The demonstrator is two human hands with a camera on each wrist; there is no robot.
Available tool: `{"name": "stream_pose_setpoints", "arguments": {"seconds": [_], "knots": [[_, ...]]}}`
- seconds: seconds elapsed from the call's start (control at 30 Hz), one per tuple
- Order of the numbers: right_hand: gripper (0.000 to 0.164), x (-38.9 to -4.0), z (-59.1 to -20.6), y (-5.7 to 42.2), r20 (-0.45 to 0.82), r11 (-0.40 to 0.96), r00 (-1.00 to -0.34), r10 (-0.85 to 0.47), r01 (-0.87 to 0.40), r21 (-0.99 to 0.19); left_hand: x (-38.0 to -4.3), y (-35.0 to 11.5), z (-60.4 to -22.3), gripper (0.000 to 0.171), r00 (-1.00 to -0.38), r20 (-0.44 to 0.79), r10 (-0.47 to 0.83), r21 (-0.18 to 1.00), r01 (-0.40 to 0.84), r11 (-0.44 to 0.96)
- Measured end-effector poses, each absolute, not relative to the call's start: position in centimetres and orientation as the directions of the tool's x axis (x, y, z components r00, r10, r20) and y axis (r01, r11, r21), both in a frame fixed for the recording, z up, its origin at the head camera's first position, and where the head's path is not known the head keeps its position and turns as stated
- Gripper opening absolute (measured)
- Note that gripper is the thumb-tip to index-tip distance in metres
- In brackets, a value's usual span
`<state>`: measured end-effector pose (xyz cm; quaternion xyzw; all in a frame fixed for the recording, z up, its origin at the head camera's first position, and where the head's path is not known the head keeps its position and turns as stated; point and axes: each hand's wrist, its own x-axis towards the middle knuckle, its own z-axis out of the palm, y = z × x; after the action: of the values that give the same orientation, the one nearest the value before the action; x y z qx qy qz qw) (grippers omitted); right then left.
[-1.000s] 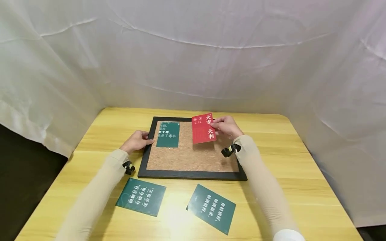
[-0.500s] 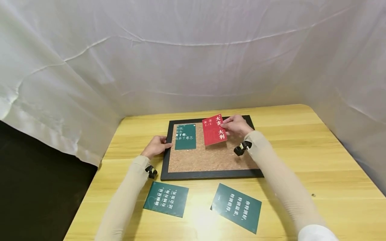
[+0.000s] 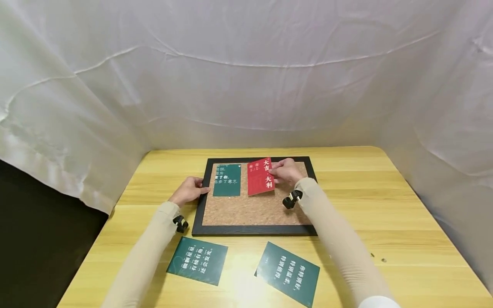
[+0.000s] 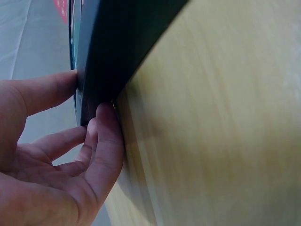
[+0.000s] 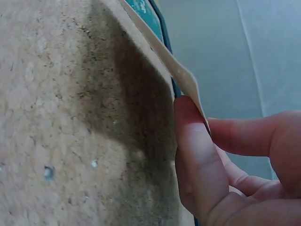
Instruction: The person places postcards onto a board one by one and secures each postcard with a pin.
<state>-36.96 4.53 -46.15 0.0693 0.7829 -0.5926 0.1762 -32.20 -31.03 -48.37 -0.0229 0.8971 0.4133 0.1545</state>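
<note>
While your right hand (image 3: 287, 172) pinches the red card (image 3: 259, 177) (three-o'clock edge lifted) | your left hand (image 3: 187, 191) grips the board (image 3: 250, 214) at nine o'clock | green card (image 3: 226, 188) on it, ten o'clock

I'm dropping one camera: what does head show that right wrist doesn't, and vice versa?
Only head: left hand gripping the frame, two green cards on the table, the printed face of the red card.

Only right wrist: its pale underside, a dark mark in the cork.

Both: right hand pinching the red card, cork, part of another green card.
</note>
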Motion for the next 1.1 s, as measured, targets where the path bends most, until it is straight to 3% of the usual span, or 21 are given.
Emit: {"name": "stream_pose_setpoints", "arguments": {"seconds": [0.27, 0.43, 1.1], "knots": [[0.021, -37.0, -46.4, 4.2, -0.34, 0.304, -0.938, -0.069, 0.305, -0.902, -32.6, -30.9, -48.0, 0.06, -0.954, -0.282, 0.102, 0.743, -0.149, 0.653], [0.015, -36.8, -46.4, 4.1, -0.314, 0.403, -0.948, -0.047, 0.27, -0.875, -32.5, -30.9, -47.7, 0.062, -0.951, -0.296, 0.092, 0.726, -0.162, 0.668], [0.012, -36.6, -46.0, 3.3, -0.282, 0.534, -0.959, -0.029, 0.223, -0.816, -32.2, -30.6, -47.0, 0.061, -0.952, -0.292, 0.095, 0.732, -0.159, 0.662]]}}
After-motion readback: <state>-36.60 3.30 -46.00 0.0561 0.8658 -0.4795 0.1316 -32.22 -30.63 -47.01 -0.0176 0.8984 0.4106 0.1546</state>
